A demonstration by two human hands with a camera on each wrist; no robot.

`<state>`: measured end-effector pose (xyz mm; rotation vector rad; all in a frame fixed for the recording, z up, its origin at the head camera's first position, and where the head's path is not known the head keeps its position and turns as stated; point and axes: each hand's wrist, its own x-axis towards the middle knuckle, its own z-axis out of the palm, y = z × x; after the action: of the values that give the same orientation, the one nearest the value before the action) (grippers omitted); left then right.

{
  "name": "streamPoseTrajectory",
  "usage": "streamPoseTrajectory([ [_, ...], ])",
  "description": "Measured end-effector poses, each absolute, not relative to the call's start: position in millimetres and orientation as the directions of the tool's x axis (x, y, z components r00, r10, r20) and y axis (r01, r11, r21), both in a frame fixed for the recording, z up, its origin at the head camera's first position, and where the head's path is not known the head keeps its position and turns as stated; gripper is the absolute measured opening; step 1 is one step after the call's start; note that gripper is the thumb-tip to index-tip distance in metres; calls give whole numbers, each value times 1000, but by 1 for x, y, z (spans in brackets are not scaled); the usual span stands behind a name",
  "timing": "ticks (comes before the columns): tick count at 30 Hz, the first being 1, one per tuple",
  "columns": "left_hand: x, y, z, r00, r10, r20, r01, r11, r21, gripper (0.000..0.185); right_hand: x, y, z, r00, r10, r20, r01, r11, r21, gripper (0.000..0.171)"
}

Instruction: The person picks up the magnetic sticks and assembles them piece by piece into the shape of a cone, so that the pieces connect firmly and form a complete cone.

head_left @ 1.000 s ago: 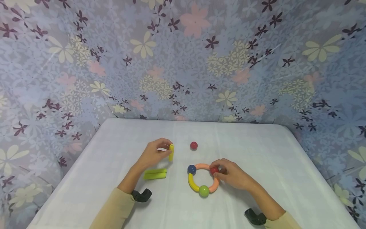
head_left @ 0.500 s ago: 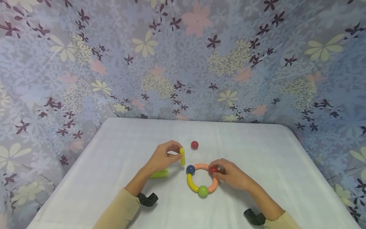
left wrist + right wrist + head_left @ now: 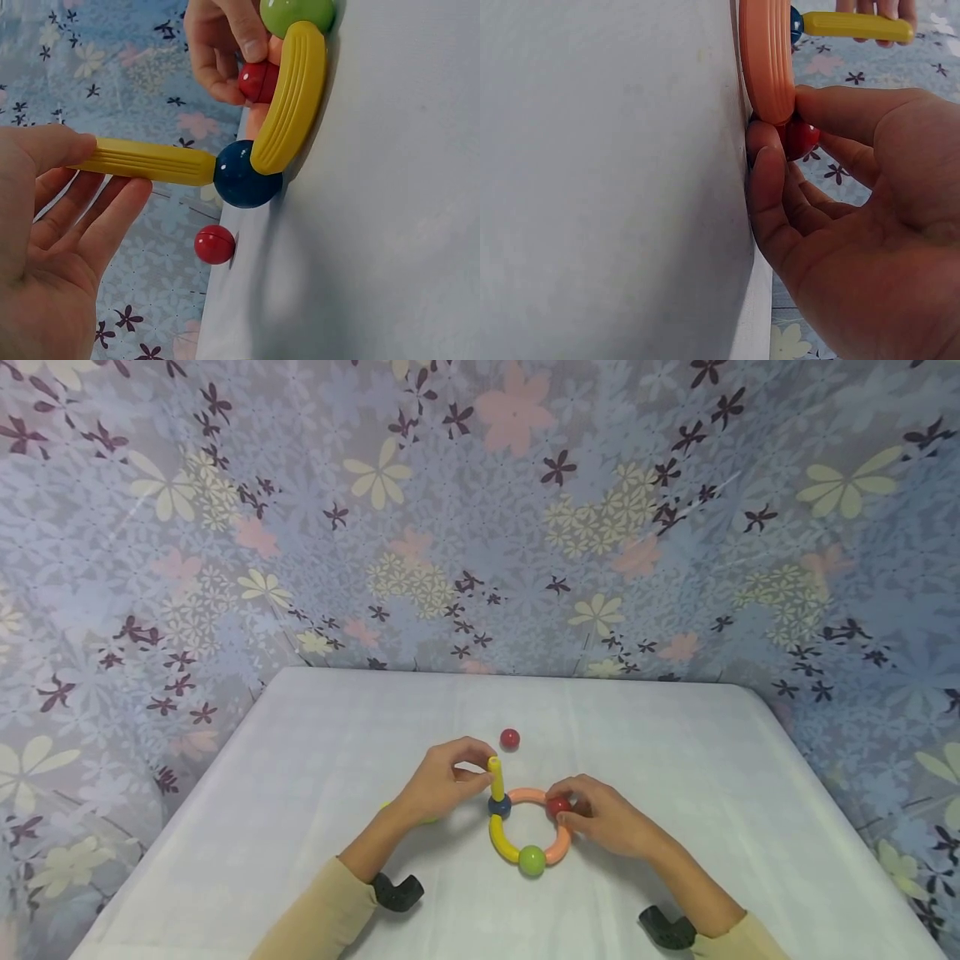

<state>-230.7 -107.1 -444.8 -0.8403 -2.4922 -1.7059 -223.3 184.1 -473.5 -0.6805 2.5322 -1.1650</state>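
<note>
My left hand (image 3: pixel 450 781) pinches a straight yellow rod (image 3: pixel 497 779) between thumb and fingers. The rod stands upright, its lower end touching a blue ball (image 3: pixel 244 176) in the left wrist view. That ball belongs to a ring lying on the table, with a curved yellow piece (image 3: pixel 292 101), a green ball (image 3: pixel 532 861), two curved orange pieces (image 3: pixel 766 60) and a red ball (image 3: pixel 558 807). My right hand (image 3: pixel 611 818) grips the red ball at the ring's right side, its fingers partly covering it. A loose red ball (image 3: pixel 510 739) sits beyond the ring.
Lime-green sticks (image 3: pixel 429 820) lie left of the ring, mostly hidden behind my left forearm. A white cloth (image 3: pixel 660 727) covers the table, whose far edge meets a floral fabric backdrop (image 3: pixel 480 527). Dark curved devices (image 3: pixel 667 928) are worn at both wrists.
My left hand has carried the yellow rod rightward and down, from left of the ring onto the blue ball. Its forearm now covers most of the lime-green sticks. My right hand stays on the red ball.
</note>
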Motion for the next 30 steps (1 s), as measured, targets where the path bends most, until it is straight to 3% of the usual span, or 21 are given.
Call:
streamPoseTrajectory([
  [8, -234, -105, -450, -830, 472, 297, 481, 336, 810, 35, -225, 187, -472, -833, -547, -82, -293, 562, -773, 30],
  [14, -237, -112, -453, -824, 509, 249, 487, 412, 770, 41, -226, 192, -472, -789, -611, -61, -331, 508, -795, 41],
  [30, -248, -160, -475, -891, 419, 176, 381, 477, 792, 25, -227, 197, -466, -787, -614, -64, -380, 563, -734, 40],
])
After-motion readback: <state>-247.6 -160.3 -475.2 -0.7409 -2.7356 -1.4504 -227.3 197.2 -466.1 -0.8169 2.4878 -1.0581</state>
